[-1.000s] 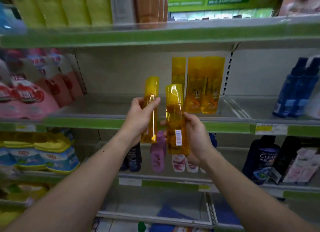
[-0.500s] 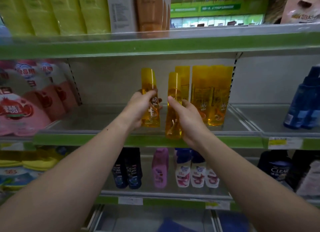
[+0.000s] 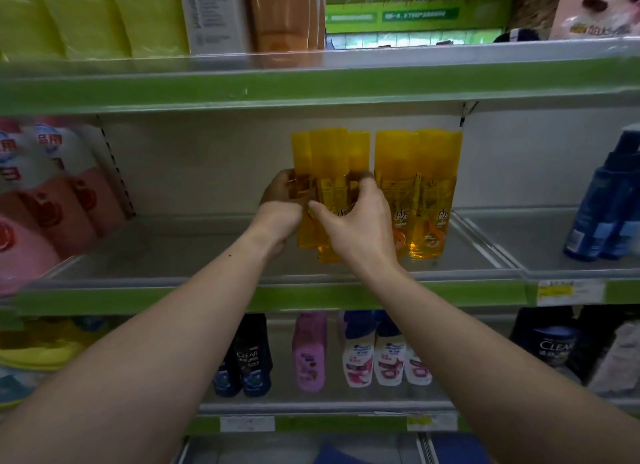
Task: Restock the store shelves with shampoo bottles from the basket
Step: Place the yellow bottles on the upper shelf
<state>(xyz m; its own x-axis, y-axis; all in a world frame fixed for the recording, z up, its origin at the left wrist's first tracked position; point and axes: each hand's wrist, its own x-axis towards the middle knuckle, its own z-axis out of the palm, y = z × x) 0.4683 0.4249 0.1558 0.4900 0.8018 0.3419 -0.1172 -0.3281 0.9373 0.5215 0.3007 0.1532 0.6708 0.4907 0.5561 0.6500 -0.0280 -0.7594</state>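
While you set these bottles down, watch the head view closely, since it is the only view you have. Your left hand (image 3: 280,217) is wrapped around the left amber shampoo bottle (image 3: 302,186), fingers curled round its far side at about nine o'clock of the cluster, and your right hand (image 3: 356,228) is closed around the front amber shampoo bottle (image 3: 329,193), thumb reaching to its left and fingers bent over its right shoulder. Both bottles stand upright on the middle shelf (image 3: 207,266), or very near it; whether their bases are fully seated you cannot tell, as your hands cover part of them. The main risk, as a judgement, is crowding: the two bottles touch each other and sit just beside the standing amber pair (image 3: 415,193) at three o'clock, so a knuckle or a sideways nudge on release could tip one tall, narrow bottle into its neighbours and topple the row. The front bottle also sits near the shelf's green lip (image 3: 450,295), so letting go while it leans forward could send it off the edge. Counted: two bottles in your hands, a third cap (image 3: 358,152) showing behind them, and two clearly standing at three o'clock, with overlap possibly hiding more. At three o'clock far out stand the blue bottles (image 3: 602,204), at least two. The basket is not in sight.
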